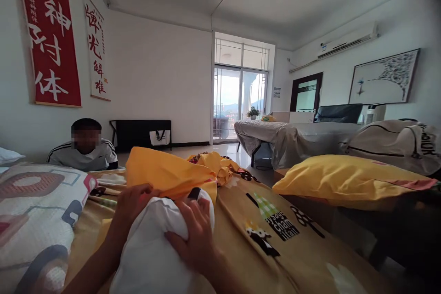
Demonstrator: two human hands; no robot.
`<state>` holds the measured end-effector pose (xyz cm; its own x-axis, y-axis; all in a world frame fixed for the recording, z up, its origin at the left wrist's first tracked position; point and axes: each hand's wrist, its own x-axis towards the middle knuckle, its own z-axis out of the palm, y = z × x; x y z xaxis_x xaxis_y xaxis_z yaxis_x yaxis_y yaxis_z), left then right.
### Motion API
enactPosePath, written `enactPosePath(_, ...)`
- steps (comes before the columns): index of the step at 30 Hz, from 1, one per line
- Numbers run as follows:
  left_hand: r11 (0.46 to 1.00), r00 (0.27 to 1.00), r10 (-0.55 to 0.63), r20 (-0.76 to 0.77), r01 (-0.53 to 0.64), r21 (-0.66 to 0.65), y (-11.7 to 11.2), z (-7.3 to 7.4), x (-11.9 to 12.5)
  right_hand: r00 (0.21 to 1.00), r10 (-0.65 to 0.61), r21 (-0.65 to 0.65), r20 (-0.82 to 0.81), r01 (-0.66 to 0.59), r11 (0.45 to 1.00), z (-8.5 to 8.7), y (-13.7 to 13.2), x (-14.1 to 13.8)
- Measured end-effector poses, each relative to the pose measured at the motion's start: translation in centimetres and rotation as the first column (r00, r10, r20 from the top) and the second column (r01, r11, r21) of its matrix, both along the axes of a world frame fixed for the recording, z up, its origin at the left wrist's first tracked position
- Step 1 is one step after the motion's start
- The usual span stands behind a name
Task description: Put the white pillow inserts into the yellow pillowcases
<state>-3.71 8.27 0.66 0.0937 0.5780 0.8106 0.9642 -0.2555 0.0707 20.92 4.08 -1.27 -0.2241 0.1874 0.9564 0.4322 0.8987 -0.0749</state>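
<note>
A white pillow [155, 248] lies in front of me, its far end against the yellow pillowcase [161, 170]; part of that end is hidden by the cloth and my hands. My left hand [136, 200] is at the pillow's left side, fingers curled over the near edge of the pillowcase. On the pillow's right side, my right hand [196, 234] grips the white fabric, fingers bent and thumb pressed in. A small black-and-white patch shows just beyond the right fingers. Beneath everything spreads a tan printed bedsheet [255, 229], bunched near the pillowcase.
A patterned pillow [37, 211] lies at the left, with a person [84, 147] behind it at the bed's far side. At the right are a yellow pillow [344, 179] and a beige bag [396, 142]. A plastic-covered table [292, 138] stands farther back.
</note>
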Motion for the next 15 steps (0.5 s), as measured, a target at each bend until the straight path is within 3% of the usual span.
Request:
enactPosePath(2, 0.999, 0.999, -0.033, -0.015, 0.033, -0.024, -0.4, -1.4, -0.1, 1.0, 0.008, -0.037, 0.015, -0.007, 0.999, -3.1, -0.4, -1.8)
enactPosePath(4, 0.998, 0.998, -0.07, -0.004, 0.07, 0.006, -1.1, -1.2, 0.5, 0.996, 0.053, -0.059, 0.071, -0.049, 0.997, -4.4, -1.2, -3.2)
enactPosePath(6, 0.993, 0.992, -0.112, 0.057, 0.113, -0.017, -2.0, 0.2, 1.6, 0.987, 0.102, -0.057, 0.126, -0.096, 0.994, -4.4, -1.9, -4.0)
enactPosePath(8, 0.977, 0.97, -0.151, 0.188, 0.175, -0.119, -2.9, 1.9, 2.7, 0.981, 0.112, -0.07, 0.158, -0.102, 0.992, -4.0, -2.0, -4.3)
enactPosePath(10, 0.931, 0.918, -0.16, 0.363, 0.262, -0.252, -3.7, 3.1, 3.5, 0.985, 0.041, -0.134, 0.169, -0.018, 0.991, -3.8, -1.2, -4.4)
enactPosePath(12, 0.896, 0.854, -0.145, 0.499, 0.327, -0.3, -4.4, 3.5, 4.2, 0.975, -0.082, -0.216, 0.209, 0.128, 0.968, -3.6, 0.3, -4.6)
enactPosePath(13, 0.902, 0.845, -0.134, 0.518, 0.32, -0.29, -4.8, 3.5, 4.7, 0.961, -0.139, -0.247, 0.238, 0.199, 0.948, -3.4, 1.1, -4.9)
enactPosePath(15, 0.957, 0.909, -0.083, 0.408, 0.187, -0.222, -5.6, 3.0, 5.8, 0.931, -0.202, -0.285, 0.304, 0.291, 0.913, -2.6, 2.8, -5.7)
